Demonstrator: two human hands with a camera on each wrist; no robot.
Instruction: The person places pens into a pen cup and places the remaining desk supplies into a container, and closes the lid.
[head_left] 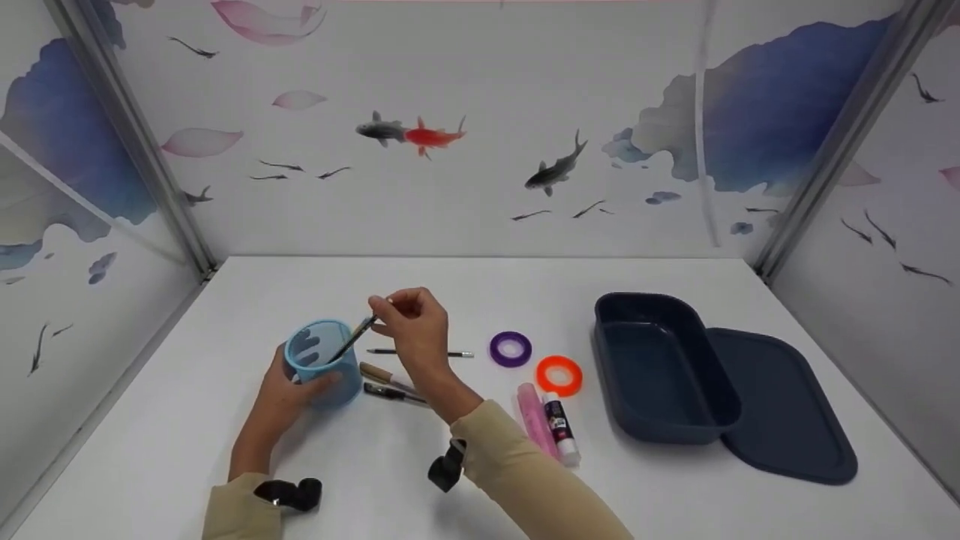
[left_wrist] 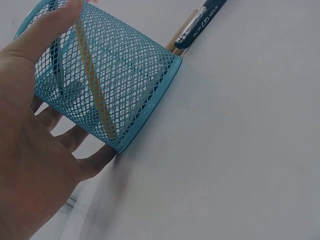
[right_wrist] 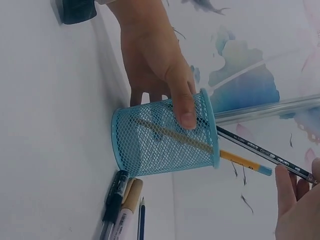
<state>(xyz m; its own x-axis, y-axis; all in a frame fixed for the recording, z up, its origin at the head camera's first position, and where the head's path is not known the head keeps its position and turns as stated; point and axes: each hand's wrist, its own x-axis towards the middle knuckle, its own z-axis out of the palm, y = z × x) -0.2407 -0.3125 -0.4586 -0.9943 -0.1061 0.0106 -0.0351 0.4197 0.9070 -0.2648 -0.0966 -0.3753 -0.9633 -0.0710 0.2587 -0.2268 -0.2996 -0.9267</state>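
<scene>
A light-blue mesh pencil cup stands in my left hand, the thumb on its near side and the fingers round the far side. My right hand pinches a dark pencil by its upper end, above the rim. The lower end of that pencil is inside the cup. A yellow pencil leans in the cup, its blue end sticking out past the rim. Beside the cup lie a black-capped gel pen, a tan-capped pen and another dark pencil, partly hidden by the right arm.
Right of the hands are a purple ring of tape and an orange one. Nearer lie a pink cylinder and a glue stick. A navy container stands farther right, partly over its flat lid. Printed panels enclose the white table.
</scene>
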